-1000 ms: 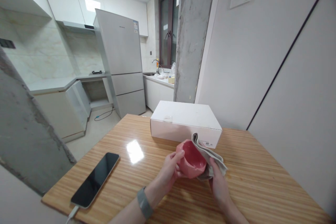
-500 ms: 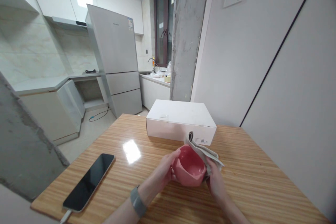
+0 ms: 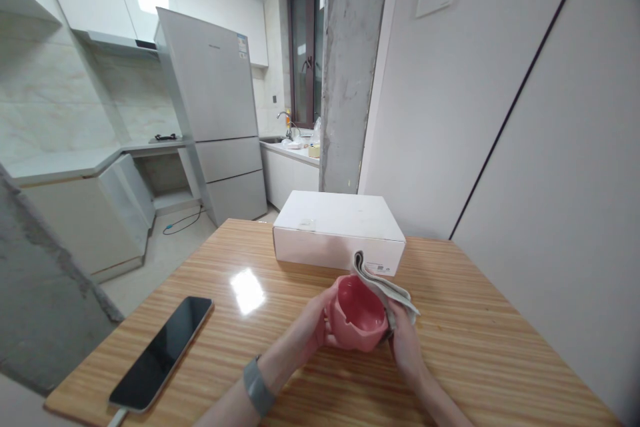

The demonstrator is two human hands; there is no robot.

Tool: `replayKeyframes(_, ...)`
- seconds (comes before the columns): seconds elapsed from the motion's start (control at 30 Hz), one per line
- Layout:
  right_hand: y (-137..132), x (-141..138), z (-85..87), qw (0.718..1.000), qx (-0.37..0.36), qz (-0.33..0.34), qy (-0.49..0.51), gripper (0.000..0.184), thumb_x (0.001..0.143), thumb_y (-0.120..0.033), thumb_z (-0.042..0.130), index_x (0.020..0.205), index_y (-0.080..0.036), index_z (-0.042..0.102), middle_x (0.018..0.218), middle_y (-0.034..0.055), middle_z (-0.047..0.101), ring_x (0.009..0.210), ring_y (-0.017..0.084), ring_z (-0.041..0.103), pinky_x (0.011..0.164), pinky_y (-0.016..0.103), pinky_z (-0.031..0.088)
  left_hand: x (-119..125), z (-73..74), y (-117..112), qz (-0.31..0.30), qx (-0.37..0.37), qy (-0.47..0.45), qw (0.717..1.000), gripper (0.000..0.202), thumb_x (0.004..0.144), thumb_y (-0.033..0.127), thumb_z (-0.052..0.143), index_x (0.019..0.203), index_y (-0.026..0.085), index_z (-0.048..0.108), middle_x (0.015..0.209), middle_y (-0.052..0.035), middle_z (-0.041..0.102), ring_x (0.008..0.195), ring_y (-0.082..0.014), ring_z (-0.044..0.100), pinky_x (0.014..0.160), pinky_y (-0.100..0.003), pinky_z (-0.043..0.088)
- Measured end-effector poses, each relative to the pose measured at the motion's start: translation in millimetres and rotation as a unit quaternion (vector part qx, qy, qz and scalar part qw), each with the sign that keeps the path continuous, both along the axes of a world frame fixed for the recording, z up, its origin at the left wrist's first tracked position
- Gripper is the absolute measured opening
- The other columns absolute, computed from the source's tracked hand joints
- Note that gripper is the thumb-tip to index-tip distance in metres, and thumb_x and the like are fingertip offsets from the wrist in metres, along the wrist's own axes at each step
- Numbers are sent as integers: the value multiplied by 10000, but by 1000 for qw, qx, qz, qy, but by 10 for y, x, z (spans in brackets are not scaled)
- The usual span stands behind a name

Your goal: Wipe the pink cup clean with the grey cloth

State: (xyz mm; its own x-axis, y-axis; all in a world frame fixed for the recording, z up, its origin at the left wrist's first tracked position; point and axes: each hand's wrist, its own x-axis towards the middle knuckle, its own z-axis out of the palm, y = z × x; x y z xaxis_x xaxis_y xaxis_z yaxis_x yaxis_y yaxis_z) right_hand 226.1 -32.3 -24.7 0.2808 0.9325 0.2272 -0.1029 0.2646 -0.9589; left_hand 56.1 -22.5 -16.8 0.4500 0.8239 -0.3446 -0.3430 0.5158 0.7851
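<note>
A pink faceted bowl [image 3: 356, 333] with small notches in its rim is held over the table, its opening tipped toward me. My left hand [image 3: 319, 320] is closed around its left side, fingers partly hidden beneath. On the other side, my right hand [image 3: 403, 331] grips a folded light-grey cloth [image 3: 387, 288], pressing it against the bowl's right outer wall. The cloth's upper fold stands up past the rim. Some right-hand fingers are hidden behind the bowl and cloth.
Just beyond my hands, a white box [image 3: 340, 217] lies on the wooden table [image 3: 500, 347]. A smartphone [image 3: 163, 353] with a charging cable is at the left. Farther back are a fridge [image 3: 210, 80], a sink counter and a bare concrete pillar [image 3: 347, 73].
The bowl has turned slightly in my hands, so a rim notch now shows at the front left. The cloth stays at its right side. The view has shifted a little.
</note>
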Motion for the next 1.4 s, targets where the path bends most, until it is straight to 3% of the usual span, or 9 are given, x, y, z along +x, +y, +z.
replayKeyframes(0.23, 57, 76, -161, 1000, -23, 4, 11, 304, 775, -496, 594, 845, -269, 784, 957, 55, 770, 1016, 316, 645, 1037, 509, 416, 7, -86, 18, 46, 19, 12, 999, 415, 739, 514, 658, 863, 118, 671, 666, -44, 666, 530, -154, 592, 457, -269, 514)
replayKeyframes(0.33, 51, 64, -156, 1000, 8, 8, -5, 318, 810, -480, 567, 928, -272, 777, 1031, 55, 759, 1102, 307, 615, 1099, 507, 347, 59, -35, -27, 93, 48, -21, 994, 360, 735, 436, 691, 899, 118, 650, 713, -57, 684, 607, -178, 631, 538, -307, 551)
replayKeyframes(0.47, 16, 15, -79, 997, 59, 17, -43, 312, 785, -476, 607, 957, -279, 776, 1096, 58, 745, 1198, 301, 566, 1144, 462, 307, 82, 22, -65, 77, 83, -105, 988, 348, 766, 320, 689, 1056, 137, 633, 926, -97, 720, 785, -210, 676, 674, -331, 562)
replayKeyframes(0.7, 43, 44, -166, 1000, 5, 17, 25, 347, 835, -482, 565, 1024, -265, 757, 1141, 48, 731, 1191, 287, 571, 1133, 478, 312, -5, -29, -3, -7, 15, -48, 999, 536, 844, 591, 529, 1124, 154, 662, 1042, -110, 712, 786, -204, 674, 595, -285, 562)
replayKeyframes(0.9, 43, 89, -159, 1000, -6, 3, -9, 336, 787, -521, 613, 937, -271, 780, 1102, 59, 744, 1165, 308, 584, 1124, 489, 321, -1, -83, 7, 29, 5, -12, 1000, 476, 795, 522, 642, 1082, 146, 689, 987, -98, 732, 711, -177, 667, 539, -248, 554)
replayKeyframes(1.07, 19, -17, -38, 998, 31, 50, -4, 365, 860, -466, 513, 1054, -266, 747, 1166, 54, 720, 1256, 270, 529, 1142, 461, 311, 37, -5, -14, 78, 47, -82, 992, 412, 781, 414, 692, 1062, 114, 686, 1039, -138, 724, 898, -252, 686, 715, -327, 582)
replayKeyframes(1.2, 18, -35, -63, 998, 41, 29, -22, 322, 815, -438, 576, 1026, -273, 755, 1147, 42, 729, 1258, 274, 529, 1150, 453, 300, 61, 66, -38, 76, 70, -146, 984, 385, 774, 333, 709, 1107, 144, 668, 1102, -116, 706, 987, -256, 666, 809, -354, 564)
replayKeyframes(1.3, 51, 18, -166, 1000, 19, 9, -12, 359, 838, -478, 531, 1008, -258, 759, 1153, 50, 725, 1223, 285, 554, 1143, 472, 300, 71, 77, -22, 39, 37, -151, 987, 450, 830, 455, 619, 1185, 180, 643, 1179, -104, 679, 1032, -255, 648, 792, -354, 565)
replayKeyframes(1.4, 99, 102, -324, 999, -20, -32, -7, 360, 828, -482, 544, 989, -242, 760, 1140, 51, 729, 1179, 290, 583, 1124, 476, 327, 60, 45, 11, 20, -12, -63, 998, 563, 843, 602, 527, 1198, 182, 646, 1162, -118, 686, 890, -228, 676, 649, -304, 568)
